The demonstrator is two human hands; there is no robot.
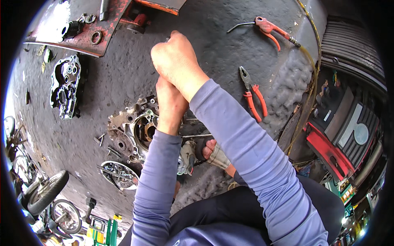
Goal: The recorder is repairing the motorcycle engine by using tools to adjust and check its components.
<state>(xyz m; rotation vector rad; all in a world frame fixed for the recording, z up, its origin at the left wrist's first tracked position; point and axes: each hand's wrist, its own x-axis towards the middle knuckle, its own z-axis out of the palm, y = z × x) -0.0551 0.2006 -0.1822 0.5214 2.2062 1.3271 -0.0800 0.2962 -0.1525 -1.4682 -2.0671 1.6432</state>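
Note:
My two hands are raised together over the floor, above a metal engine case (pixel 123 123). My right hand (pixel 176 61) is closed in a fist with a small dark piece just showing at its top, too hidden to name. My left hand (pixel 170 102) is directly behind and below it, touching it, its fingers mostly hidden by the right. Long thin metal rods (pixel 197 135) lie beside the case, partly behind my arms. To the right are red-handled pliers (pixel 254 96); farther up lies a red air blow gun (pixel 271 28) on a hose.
At upper left are a red metal plate (pixel 88 43) with loose parts and an engine cover (pixel 65 84). A dish of small parts (pixel 119 174) sits below. My bare-toed foot (pixel 215 153) is near the case. Motorcycles (pixel 45 192) stand at left, a red-and-black machine (pixel 344 139) at right.

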